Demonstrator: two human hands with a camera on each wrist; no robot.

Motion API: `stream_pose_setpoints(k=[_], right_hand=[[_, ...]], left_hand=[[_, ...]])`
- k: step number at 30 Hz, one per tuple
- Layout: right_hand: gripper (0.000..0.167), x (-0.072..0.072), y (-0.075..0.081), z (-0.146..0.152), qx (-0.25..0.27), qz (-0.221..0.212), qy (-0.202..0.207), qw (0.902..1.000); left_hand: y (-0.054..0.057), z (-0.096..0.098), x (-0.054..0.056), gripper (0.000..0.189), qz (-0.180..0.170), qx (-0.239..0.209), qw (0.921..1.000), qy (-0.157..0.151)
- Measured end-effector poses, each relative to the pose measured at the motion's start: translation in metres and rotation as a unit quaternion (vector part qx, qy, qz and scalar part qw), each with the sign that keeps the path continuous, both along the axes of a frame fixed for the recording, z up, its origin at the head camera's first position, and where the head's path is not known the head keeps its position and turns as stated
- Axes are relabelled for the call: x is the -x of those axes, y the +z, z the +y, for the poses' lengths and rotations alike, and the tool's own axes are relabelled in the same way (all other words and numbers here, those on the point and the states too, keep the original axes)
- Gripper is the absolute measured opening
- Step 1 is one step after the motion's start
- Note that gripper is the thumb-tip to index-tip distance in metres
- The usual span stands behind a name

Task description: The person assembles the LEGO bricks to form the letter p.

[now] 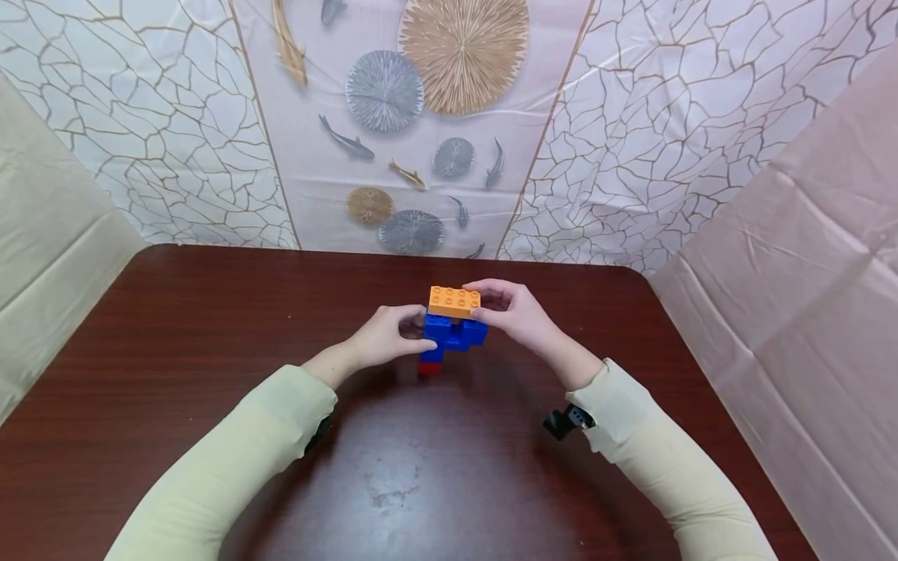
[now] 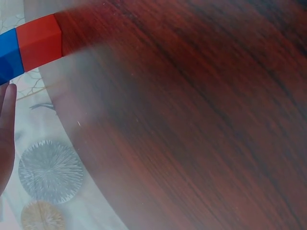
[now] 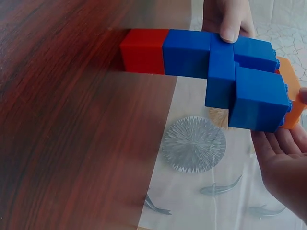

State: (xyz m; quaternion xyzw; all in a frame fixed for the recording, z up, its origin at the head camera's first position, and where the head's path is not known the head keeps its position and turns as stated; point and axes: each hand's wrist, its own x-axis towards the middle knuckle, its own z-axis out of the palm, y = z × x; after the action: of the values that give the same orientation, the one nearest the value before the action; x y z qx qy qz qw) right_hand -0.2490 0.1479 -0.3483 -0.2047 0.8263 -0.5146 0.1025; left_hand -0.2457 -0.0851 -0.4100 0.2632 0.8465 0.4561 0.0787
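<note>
A toy-brick structure stands upright at the middle of the table, with a red brick at its foot and several blue bricks above it, branching into two tops. My left hand grips its blue part from the left, thumb at the near side. In my right hand an orange brick is pinched by its right end, studs up. It lies across the blue tops; the right wrist view shows blue studs still visible beneath the orange brick. The left wrist view catches only the red brick, some blue and a few fingers.
The dark wooden table has its far edge close behind the hands. Patterned cloth hangs beyond it, with plain cloth walls at both sides. A black wrist mount hangs under the right sleeve.
</note>
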Motion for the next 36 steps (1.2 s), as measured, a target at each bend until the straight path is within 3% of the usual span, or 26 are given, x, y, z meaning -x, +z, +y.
stream_pose_setpoints(k=[14,22,29,36], right_hand=[[0.040,0.000,-0.002,0.001,0.017,0.014,0.074,0.9971],[0.040,0.001,0.006,-0.013,-0.026,0.080,0.045,0.9955],[0.032,0.000,0.003,-0.022,-0.078,0.156,0.051,0.9834],[0.029,-0.003,0.005,-0.023,-0.081,0.171,0.055,0.9805]], left_hand=[[-0.001,0.001,0.000,0.035,0.000,-0.005,1.0000,0.001],[-0.002,0.000,0.001,0.034,0.020,-0.014,0.9997,-0.006],[-0.001,0.001,0.000,0.032,0.017,-0.011,0.9998,-0.006],[0.000,0.000,-0.001,0.034,0.002,-0.005,1.0000,-0.003]])
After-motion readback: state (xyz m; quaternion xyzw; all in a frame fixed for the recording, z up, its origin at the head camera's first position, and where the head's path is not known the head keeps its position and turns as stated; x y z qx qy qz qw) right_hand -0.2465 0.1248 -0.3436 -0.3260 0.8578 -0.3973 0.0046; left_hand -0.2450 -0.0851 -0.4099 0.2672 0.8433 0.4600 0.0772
